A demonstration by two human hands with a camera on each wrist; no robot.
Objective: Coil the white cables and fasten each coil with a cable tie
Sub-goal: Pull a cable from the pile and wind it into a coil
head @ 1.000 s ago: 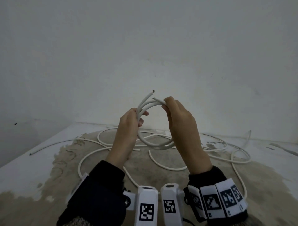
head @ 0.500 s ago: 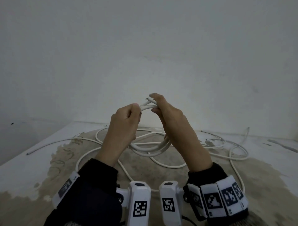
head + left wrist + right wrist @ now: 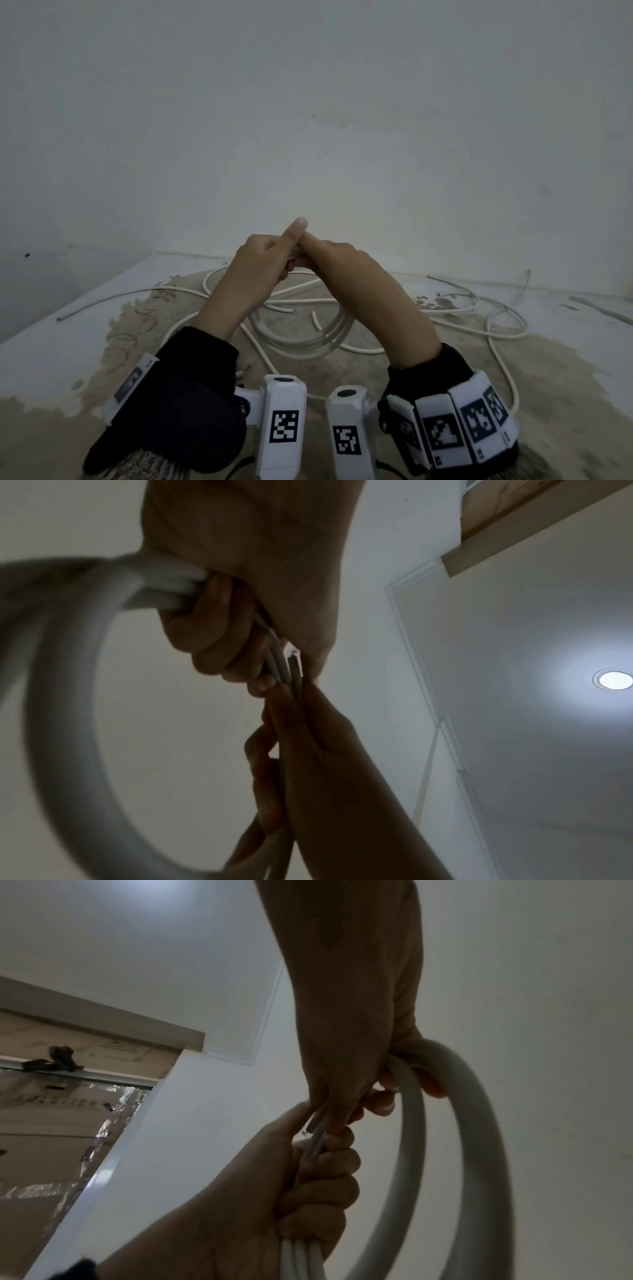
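A white cable coil (image 3: pixel 308 342) of several turns hangs blurred below my two hands, which meet in the air above the table. My left hand (image 3: pixel 274 260) grips the top of the coil, thumb pointing up. My right hand (image 3: pixel 322 253) touches it fingertip to fingertip and grips the same bundle. In the left wrist view my left hand (image 3: pixel 240 601) curls round the strands of the coil (image 3: pixel 61 696), and a cut cable end (image 3: pixel 294 666) sticks out between the hands. The right wrist view shows my right hand (image 3: pixel 359 1056) holding the coil (image 3: pixel 479 1150) beside my left hand (image 3: pixel 274 1191). No cable tie shows.
Several loose white cables (image 3: pixel 137 294) lie sprawled over the stained table (image 3: pixel 51 359), more of them at the right (image 3: pixel 507 329). A short cable piece (image 3: pixel 317 320) lies under the coil. A plain wall (image 3: pixel 308 102) stands close behind the table.
My hands have come together at the top of the coil, covering the cable ends that stuck up. The loop has dropped lower and hangs below them.
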